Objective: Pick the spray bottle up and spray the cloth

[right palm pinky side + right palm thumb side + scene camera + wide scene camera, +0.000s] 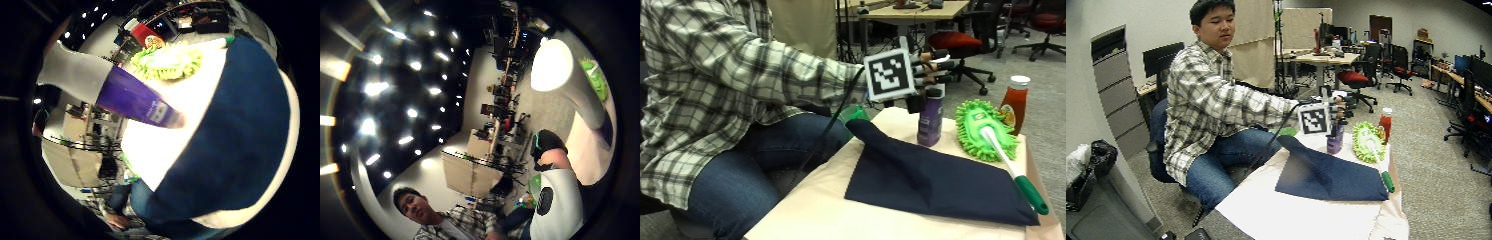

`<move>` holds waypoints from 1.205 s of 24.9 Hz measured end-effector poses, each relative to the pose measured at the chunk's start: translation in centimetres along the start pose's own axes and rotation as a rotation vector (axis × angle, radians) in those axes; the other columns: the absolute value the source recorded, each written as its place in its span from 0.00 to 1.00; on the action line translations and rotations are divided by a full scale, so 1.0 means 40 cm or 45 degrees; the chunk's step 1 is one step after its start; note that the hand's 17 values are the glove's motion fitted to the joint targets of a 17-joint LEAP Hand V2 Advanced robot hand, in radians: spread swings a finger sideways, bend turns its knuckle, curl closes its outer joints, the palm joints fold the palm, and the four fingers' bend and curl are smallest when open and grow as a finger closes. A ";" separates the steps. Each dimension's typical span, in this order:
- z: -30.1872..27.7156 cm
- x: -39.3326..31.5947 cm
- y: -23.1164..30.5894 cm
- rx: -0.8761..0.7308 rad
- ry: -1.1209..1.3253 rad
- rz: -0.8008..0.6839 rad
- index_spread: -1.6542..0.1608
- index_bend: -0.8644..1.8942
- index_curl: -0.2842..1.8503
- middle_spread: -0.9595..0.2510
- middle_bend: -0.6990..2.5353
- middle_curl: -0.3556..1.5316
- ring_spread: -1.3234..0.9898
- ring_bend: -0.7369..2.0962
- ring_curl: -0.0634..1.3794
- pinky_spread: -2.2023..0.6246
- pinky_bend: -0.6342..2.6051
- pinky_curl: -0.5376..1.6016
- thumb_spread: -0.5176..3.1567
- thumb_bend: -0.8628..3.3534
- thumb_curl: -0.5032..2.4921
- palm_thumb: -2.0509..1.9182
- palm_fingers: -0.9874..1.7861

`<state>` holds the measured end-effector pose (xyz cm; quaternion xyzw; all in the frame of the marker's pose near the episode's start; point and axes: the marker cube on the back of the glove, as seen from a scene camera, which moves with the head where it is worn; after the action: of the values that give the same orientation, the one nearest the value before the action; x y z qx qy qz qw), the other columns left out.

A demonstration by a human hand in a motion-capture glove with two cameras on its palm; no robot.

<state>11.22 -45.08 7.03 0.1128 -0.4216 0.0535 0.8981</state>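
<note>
The purple spray bottle is upright at the far side of the table, just beyond the navy cloth. My gloved right hand grips its white top, fingers curled round it. Whether its base touches the table I cannot tell. In the little finger side palm view the spray bottle runs out from the palm over the table, with the navy cloth beside it. The cloth's near corner is raised off the table at something green; the other hand is hidden.
A green fluffy mop head lies beside the bottle, its white and green handle resting across the cloth. A ketchup bottle stands behind it near the table's far edge. Office chairs and desks are beyond.
</note>
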 end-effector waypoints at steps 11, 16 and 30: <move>-0.359 -0.017 0.543 -0.021 0.847 -0.067 0.71 0.40 0.31 0.73 0.26 0.36 0.58 0.34 0.28 0.84 0.28 0.42 0.40 0.20 0.37 0.71 0.37; -0.409 0.009 0.891 0.014 1.181 0.065 0.70 0.38 0.30 0.74 0.27 0.35 0.59 0.35 0.28 0.85 0.28 0.41 0.42 0.20 0.37 0.70 0.38; -0.343 0.144 1.324 0.048 1.170 0.560 0.70 0.37 0.29 0.75 0.26 0.34 0.61 0.36 0.28 0.85 0.29 0.42 0.46 0.20 0.37 0.71 0.38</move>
<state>14.98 9.65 11.32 0.0023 0.0041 0.2930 0.9561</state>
